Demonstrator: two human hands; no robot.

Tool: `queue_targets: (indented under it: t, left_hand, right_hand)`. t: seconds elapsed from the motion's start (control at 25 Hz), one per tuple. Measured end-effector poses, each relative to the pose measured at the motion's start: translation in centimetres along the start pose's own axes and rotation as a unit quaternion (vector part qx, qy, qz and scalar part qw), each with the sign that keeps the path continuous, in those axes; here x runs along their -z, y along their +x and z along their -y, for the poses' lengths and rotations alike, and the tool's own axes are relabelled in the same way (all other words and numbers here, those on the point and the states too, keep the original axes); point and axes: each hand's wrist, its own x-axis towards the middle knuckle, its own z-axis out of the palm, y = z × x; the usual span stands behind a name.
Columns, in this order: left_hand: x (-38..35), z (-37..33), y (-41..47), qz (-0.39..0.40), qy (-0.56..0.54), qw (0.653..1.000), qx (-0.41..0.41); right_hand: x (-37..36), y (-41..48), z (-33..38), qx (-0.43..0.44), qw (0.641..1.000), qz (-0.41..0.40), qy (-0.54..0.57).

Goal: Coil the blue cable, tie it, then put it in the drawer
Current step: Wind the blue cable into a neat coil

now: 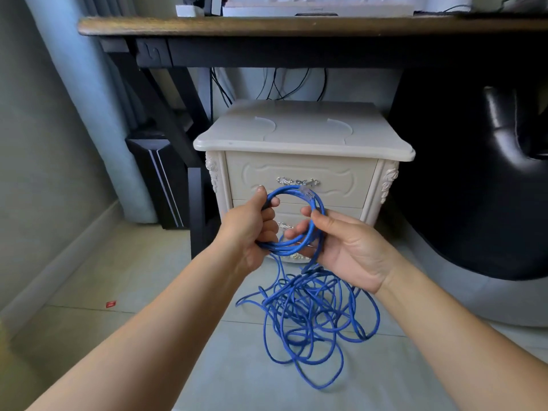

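A long blue cable (311, 310) lies in a loose tangle on the tiled floor. A few loops of it are wound into a small coil (299, 246) held up in front of the cream nightstand. My left hand (252, 229) is closed around the coil's left side. My right hand (347, 247) pinches the coil's right side between thumb and fingers, and a clear plug end sticks up at the top of the coil. The nightstand's top drawer (299, 173) is closed, with a silver handle; the lower drawer is mostly hidden behind my hands.
The cream nightstand (302, 134) stands under a dark wooden desk (267, 25). A black chair (489, 173) is at the right. Dark desk legs and a black case (160, 179) stand at the left. A small red scrap (110, 304) lies on the floor.
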Motion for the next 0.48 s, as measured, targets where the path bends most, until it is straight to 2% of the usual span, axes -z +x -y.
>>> queue_targets:
  t: [0.16, 0.28, 0.48]
  left_hand:
    - [0.3, -0.1, -0.1, 0.052, -0.003, 0.999, -0.001]
    - [0.7, -0.2, -0.1, 0.082, 0.015, 0.996, -0.013]
    - [1.0, 0.0, 0.6, 0.089, 0.032, 0.995, -0.031]
  right_hand:
    - [-0.2, 0.9, 0.0, -0.001, 0.998, -0.055, 0.035]
    - [-0.2, 1.8, 0.2, 0.004, 0.997, -0.082, -0.009]
    - [-0.6, 2.7, 0.4, 0.011, 0.986, -0.137, -0.09]
